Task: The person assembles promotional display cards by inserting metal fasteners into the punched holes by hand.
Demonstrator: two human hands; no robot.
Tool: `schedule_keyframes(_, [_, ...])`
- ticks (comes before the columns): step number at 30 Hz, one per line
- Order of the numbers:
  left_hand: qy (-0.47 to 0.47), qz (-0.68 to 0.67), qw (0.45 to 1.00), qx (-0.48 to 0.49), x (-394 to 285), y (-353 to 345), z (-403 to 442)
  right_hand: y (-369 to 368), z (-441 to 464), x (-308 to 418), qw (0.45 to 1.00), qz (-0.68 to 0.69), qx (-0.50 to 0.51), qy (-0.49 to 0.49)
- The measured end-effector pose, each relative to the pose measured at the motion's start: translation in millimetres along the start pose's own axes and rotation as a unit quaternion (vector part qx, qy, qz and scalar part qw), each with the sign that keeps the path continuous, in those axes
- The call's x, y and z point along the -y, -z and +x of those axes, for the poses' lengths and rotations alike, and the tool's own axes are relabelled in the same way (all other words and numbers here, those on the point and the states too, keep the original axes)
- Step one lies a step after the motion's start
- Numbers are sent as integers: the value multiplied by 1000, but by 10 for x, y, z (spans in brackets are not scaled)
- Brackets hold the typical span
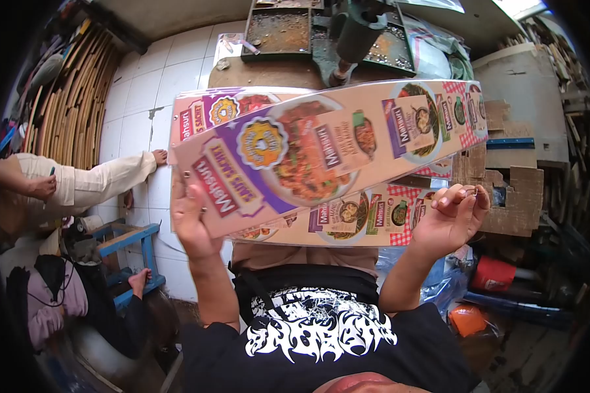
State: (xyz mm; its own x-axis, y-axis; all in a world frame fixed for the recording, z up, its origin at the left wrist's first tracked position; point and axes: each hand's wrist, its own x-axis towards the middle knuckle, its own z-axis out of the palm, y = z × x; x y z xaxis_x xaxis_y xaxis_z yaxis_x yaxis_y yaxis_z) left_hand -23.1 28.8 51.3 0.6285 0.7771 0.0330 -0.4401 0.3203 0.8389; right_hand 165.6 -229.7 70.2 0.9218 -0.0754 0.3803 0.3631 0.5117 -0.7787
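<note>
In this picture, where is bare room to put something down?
The white floor: between the planks and the signs, beyond the bare foot; a narrower patch between the blue stool and left forearm. Crowded: around the littered trays, and the right side, with brown boards.

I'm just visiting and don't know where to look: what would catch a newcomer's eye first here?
Probably the long, colourful Mahsuri "Saus Sachet" panel, held at its left end by the left hand and tilted above similar printed panels. Next, the bold white lettering on the black T-shirt at the bottom. Beyond the panels, at the top, a dark metal machine stands among trays of small bits.
</note>
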Motion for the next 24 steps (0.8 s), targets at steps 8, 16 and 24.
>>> schedule_keyframes(8, [84,22,994,67,-325,545,732,366,190,-88,980,-91,-177,-6])
schedule_keyframes(16, [116,86,988,53,-281,632,1043,556,291,-197,972,-161,-166,-46])
schedule_keyframes(24, [-135,581,801,-52,-324,628,885,712,352,-278,942,-303,-139,-27])
